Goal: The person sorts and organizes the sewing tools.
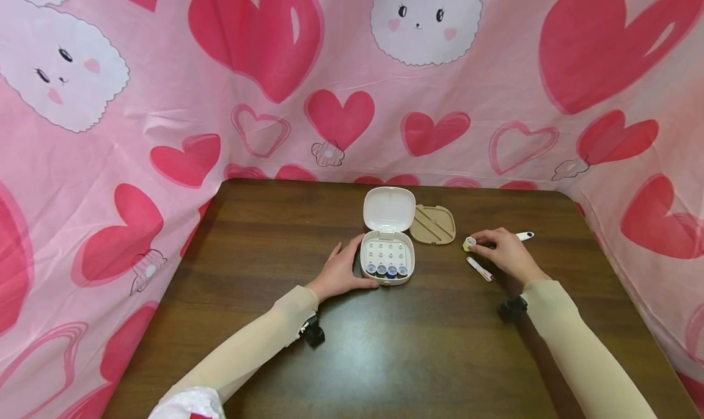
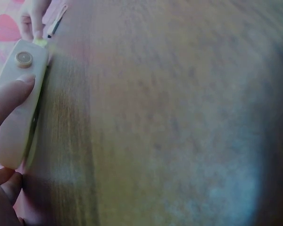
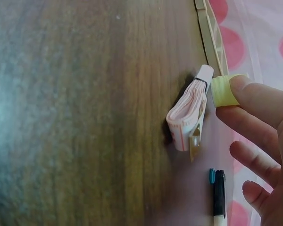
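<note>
A white sewing box stands on the table with its lid raised. Inside, several blue-toned thread spools fill the front row, and bare pegs stand behind them. My left hand grips the box at its left side, the thumb lying along the front wall below a round catch. Over to the right, my right hand pinches a yellow thread spool between thumb and index finger, its other fingers loosely bent. Just below that spool lies a folded tape measure.
Right of the box lies a beige divided insert. A small tool with a white handle and dark end lies beyond my right hand. Pink heart-patterned cloth hangs around the brown wooden table.
</note>
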### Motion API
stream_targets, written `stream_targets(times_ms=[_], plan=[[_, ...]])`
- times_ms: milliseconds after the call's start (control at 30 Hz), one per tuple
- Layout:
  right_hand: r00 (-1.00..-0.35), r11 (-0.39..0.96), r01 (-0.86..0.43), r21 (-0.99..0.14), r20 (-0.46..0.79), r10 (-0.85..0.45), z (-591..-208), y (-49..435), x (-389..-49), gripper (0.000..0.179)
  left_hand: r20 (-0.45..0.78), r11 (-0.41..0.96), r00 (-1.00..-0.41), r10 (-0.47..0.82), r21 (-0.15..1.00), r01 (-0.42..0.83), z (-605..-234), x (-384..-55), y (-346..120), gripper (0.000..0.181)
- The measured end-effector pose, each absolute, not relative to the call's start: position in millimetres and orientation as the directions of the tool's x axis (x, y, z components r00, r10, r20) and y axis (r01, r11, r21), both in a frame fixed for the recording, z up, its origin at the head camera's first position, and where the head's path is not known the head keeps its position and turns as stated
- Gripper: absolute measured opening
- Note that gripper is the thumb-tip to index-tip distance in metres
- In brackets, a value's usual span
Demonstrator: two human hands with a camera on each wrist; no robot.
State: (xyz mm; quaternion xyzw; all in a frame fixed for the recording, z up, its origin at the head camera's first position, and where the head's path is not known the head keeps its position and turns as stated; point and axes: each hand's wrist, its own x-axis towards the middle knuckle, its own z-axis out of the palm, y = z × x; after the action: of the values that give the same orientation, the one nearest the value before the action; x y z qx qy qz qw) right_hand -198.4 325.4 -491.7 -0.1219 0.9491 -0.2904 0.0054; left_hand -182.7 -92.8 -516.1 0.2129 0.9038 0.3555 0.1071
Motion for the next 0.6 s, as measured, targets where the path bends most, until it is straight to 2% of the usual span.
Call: stream_targets(times_ms=[600], plan=[[-0.952,0.805,-0.293,-0.516,0.079,-0.296,-480,308,-190,0.023,-0.052,0.666,-0.888,0.458,0.682,0.303,-518,-183,-93,0.117]])
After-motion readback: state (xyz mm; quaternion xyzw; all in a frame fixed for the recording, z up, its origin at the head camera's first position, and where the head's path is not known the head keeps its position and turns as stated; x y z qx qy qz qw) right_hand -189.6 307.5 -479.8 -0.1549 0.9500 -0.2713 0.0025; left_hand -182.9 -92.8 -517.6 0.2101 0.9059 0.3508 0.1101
